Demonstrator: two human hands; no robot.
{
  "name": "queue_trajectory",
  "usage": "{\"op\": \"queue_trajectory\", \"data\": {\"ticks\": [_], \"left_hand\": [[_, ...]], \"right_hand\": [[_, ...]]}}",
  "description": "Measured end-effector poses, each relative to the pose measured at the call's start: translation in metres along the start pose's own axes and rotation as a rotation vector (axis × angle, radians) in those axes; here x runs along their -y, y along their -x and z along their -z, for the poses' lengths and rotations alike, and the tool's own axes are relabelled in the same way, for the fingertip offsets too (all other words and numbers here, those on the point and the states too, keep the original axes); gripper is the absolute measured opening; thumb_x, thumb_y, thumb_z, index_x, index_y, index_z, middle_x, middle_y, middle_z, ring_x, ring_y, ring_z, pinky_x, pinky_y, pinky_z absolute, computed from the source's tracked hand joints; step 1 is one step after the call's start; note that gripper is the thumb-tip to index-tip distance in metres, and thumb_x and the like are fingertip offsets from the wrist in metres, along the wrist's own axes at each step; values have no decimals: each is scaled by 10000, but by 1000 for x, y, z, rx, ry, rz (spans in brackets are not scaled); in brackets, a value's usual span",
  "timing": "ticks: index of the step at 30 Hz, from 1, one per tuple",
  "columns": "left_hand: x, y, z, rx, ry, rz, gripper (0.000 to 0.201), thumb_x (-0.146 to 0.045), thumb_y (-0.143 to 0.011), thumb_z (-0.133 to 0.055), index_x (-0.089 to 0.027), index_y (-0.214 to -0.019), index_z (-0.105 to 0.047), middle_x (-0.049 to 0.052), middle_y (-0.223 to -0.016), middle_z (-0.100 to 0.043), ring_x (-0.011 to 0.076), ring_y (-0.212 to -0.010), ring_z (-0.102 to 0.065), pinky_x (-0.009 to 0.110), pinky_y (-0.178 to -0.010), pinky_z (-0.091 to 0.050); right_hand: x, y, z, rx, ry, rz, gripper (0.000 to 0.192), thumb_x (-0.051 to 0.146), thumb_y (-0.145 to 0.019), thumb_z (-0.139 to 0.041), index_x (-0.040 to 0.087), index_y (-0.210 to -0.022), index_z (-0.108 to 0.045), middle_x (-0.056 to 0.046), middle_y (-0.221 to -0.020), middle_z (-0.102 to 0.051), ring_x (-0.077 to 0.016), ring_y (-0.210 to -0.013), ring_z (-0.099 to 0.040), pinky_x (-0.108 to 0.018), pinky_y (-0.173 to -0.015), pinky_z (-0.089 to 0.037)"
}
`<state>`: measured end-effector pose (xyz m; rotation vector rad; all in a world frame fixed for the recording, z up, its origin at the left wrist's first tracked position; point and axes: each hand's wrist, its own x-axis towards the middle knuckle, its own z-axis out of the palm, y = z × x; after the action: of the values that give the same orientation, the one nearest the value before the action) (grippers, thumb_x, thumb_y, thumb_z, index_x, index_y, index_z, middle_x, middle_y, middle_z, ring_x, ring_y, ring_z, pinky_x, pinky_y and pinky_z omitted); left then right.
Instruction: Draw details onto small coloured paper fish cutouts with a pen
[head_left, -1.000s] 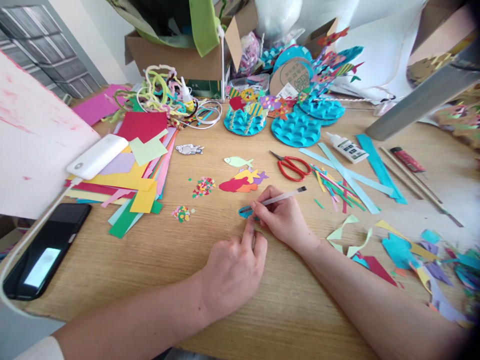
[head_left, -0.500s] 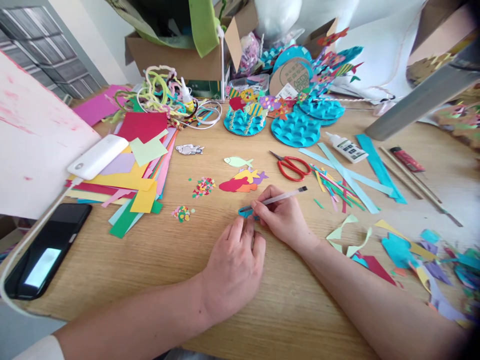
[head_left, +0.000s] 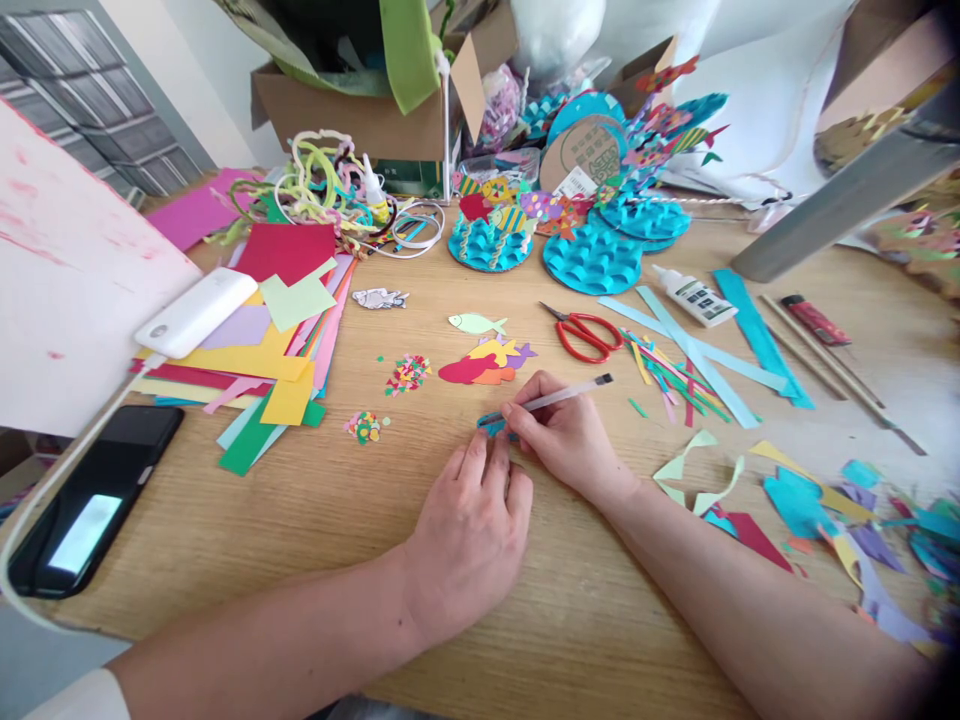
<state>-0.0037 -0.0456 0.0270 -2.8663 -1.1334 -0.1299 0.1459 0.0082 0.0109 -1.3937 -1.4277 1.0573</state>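
Tabletop: pale wood (head_left: pixel 300 530), grain running across; we find bare boards around the forearms.
Left hand (head_left: pixel 469 525): palm down, fingertips bent at the blue piece's lower edge; we cannot tell whether they pinch it or only press.
Phone (head_left: pixel 94 500): near left corner, part of its screen lit.
Scraps (head_left: pixel 799 500): strewn at our right, many colours.
Right hand (head_left: pixel 562 440): clamped on a slim pen (head_left: pixel 566 392), writing end hidden.
Blue piece (head_left: pixel 490 424): flat on the wood under the pen hand, partly covered.
Paper bits (head_left: pixel 409 375): two small heaps, left of the hands.
Fish cut-outs (head_left: pixel 469 369): overlapping, just beyond; we note red, yellow, purple, orange.
Scissors (head_left: pixel 589 337): red-handled, right of the fish.
Paper stack (head_left: pixel 289 352): left, white power bank (head_left: pixel 196 313) on top.
Back edge: blue discs (head_left: pixel 592 262), some bearing paper fish.
Room: cardboard box (head_left: pixel 352 120) behind, pale wall (head_left: pixel 202 60) farther off.
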Motion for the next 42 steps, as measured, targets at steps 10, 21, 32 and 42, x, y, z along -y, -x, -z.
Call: {"op": "queue_trajectory", "data": {"ticks": [10, 21, 32, 42], "left_hand": [[0, -1, 2, -2, -18, -1, 291, -191, -877, -454, -56, -1105, -576, 218, -1246, -570, 319, -1178, -504, 443, -957, -422], [0, 0, 1, 3, -5, 3, 289, -192, -888, -440, -53, -1103, -575, 214, -1251, -564, 324, -1191, -494, 436, -982, -409], [0, 0, 0, 11, -4, 5, 297, -193, -885, -443, -59, -1118, -568, 206, -1261, -563, 323, -1194, -498, 443, -968, -419], [1, 0, -1, -21, -4, 0, 279, -197, -880, -455, -56, -1091, -571, 226, -1267, -552, 332, -1191, -498, 433, -975, -414]], "right_hand": [[0, 0, 1, 1, 10, -2, 195, 330, -782, -625, 204, -698, -502, 21, -547, -572, -107, -438, -499, -227, -417, -385], [1, 0, 1, -16, 12, -11, 169, 292, -773, -619, 208, -689, -498, 19, -543, -562, -110, -439, -488, -231, -413, -375], [1, 0, 0, -29, -3, -21, 162, 268, -771, -617, 206, -691, -491, 27, -542, -541, -104, -444, -480, -229, -419, -365], [1, 0, 0, -36, -32, -25, 170, 281, -770, -619, 201, -694, -490, 33, -529, -539, -97, -422, -476, -219, -402, -359]]}}
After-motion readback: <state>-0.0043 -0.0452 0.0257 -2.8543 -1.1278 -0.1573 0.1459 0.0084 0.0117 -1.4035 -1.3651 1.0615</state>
